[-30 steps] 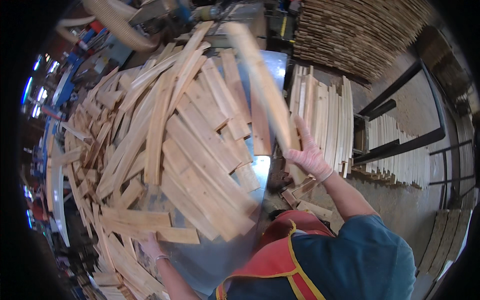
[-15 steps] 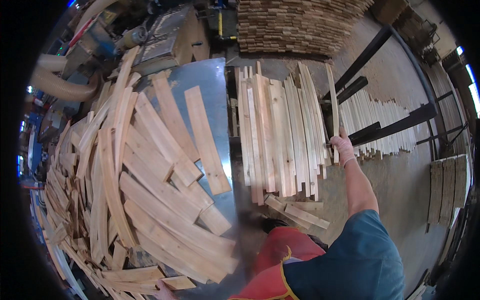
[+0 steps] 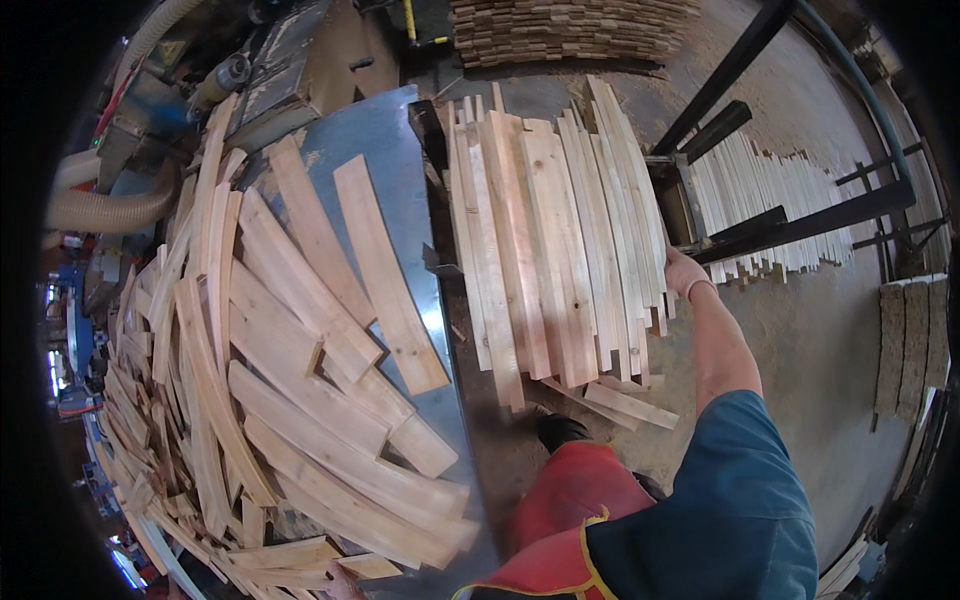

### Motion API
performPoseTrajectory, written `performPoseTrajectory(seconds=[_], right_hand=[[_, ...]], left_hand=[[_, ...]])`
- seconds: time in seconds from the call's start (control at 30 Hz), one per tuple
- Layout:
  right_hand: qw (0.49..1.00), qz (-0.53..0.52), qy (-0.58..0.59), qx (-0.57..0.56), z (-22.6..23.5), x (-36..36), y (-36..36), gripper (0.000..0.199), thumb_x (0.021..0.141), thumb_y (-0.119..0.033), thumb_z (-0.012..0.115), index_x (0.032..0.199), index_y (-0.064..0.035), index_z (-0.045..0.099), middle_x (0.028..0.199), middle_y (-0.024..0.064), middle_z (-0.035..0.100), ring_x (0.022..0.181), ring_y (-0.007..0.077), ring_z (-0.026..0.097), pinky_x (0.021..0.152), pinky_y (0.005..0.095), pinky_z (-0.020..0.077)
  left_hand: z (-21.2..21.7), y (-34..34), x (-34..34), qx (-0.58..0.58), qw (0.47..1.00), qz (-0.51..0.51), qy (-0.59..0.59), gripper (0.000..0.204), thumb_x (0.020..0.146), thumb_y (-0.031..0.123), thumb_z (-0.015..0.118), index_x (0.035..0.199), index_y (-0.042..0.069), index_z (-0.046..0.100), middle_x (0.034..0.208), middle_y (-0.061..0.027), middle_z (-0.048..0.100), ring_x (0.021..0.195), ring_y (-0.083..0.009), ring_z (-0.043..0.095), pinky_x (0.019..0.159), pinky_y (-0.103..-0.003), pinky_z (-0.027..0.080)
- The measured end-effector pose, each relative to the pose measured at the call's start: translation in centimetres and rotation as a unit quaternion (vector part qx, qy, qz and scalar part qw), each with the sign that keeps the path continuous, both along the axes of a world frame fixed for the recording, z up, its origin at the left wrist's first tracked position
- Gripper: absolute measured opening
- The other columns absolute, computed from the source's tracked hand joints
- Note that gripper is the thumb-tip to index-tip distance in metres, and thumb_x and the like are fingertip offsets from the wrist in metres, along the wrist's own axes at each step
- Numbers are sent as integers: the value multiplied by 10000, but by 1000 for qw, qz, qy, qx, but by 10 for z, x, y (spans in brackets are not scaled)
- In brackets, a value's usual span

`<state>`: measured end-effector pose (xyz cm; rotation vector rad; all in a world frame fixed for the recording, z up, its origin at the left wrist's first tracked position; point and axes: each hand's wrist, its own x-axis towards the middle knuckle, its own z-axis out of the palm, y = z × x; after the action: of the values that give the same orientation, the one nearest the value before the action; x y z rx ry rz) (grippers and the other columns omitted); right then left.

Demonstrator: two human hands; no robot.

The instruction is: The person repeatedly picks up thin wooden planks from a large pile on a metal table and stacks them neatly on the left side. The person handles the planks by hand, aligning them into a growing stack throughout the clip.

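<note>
Nearest, a red apron with yellow trim (image 3: 580, 490) is covering the person's front; at the near edge, left of it, the left hand (image 3: 343, 582) is showing only in part, lying just beside some short boards (image 3: 290, 554), its grip impossible to tell; beyond, loose boards (image 3: 300, 287) are lying heaped and overlapping across a metal table (image 3: 395, 135); to the right, wood offcuts (image 3: 632, 405) are resting on the floor; the right hand (image 3: 684, 272) is reaching out to the right flank of a board stack (image 3: 560, 230), its fingers resting along the edge, whether pinching a board one cannot tell; the stack is standing right of the table, its boards running near to far; farther right, a black metal frame (image 3: 820, 222) is jutting out, with pale strips (image 3: 765, 180) lying behind it; far left, a ribbed hose (image 3: 110, 210) is curving down; far centre, a brown lumber pile (image 3: 570, 35) is standing.
</note>
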<state>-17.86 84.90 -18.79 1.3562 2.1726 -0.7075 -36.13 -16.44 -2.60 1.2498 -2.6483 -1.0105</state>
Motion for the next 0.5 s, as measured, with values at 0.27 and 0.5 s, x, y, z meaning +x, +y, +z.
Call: performPoseTrajectory(seconds=[0.27,0.5], right_hand=[[956,-111,195,192,102,-80,-61,542,979,-273,593,1500,-130,555,1299,244,709,1237,441,655,1075,505,515],[970,72,168,158,145,-183,-221,1208,721,-665,806,1661,-89,313,1667,204,384,1517,421,393,1165,502,455]], left_hand=[[-7,-3,11,-144,982,-15,-121,1045,911,609,714,1598,-93,356,1606,-346,383,1390,-477,503,1143,-496,468],[0,14,6,-267,937,-51,-221,1147,935,751,614,1648,-69,244,1620,-385,347,1454,-514,435,1201,-523,415]])
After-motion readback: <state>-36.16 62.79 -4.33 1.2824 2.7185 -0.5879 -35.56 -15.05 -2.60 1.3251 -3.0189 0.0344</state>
